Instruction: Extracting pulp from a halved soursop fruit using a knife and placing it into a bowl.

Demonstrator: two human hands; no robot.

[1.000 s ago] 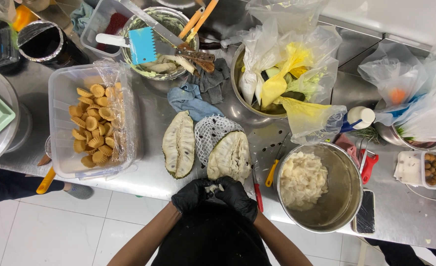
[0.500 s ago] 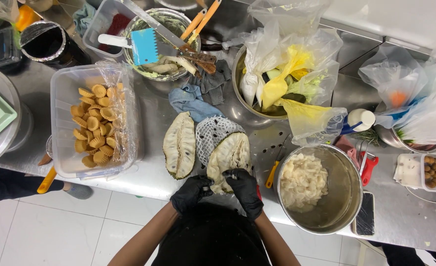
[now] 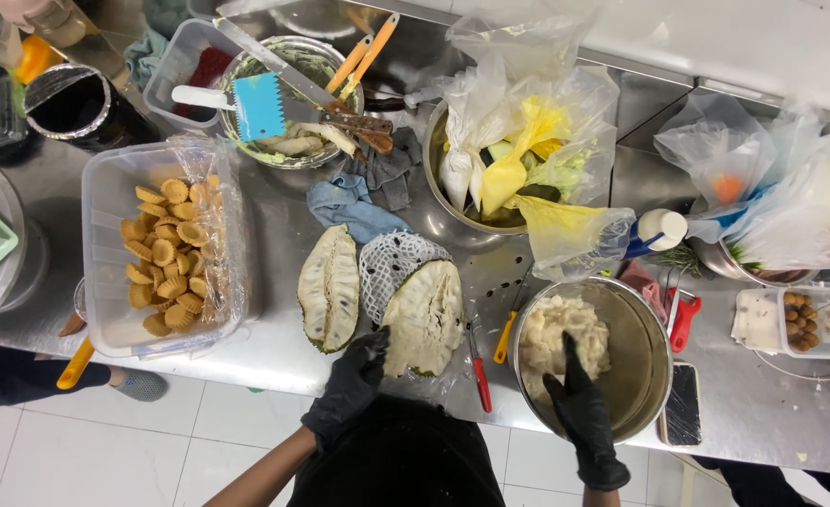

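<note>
Halved green fruit [image 3: 422,317], white flesh up, on steel counter, white pulp [image 3: 557,335] heaped in metal bowl [image 3: 642,338]

A steel tabletop [image 3: 274,352] is crowded end to end — two fruit halves [image 3: 328,289] are laid near its front edge, beside a clear tub of pastry cups [image 3: 166,249]. A metal bowl of white pulp [image 3: 612,352], a red-handled knife [image 3: 479,371] and a phone [image 3: 683,406] are set to the right — bagged produce [image 3: 527,160] is kept behind.

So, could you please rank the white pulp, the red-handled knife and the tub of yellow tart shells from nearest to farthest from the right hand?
From the right hand:
1. White pulp, in the steel bowl, touching the fingertips.
2. Red-handled knife, just to its left.
3. Tub of yellow tart shells, far left.
</note>
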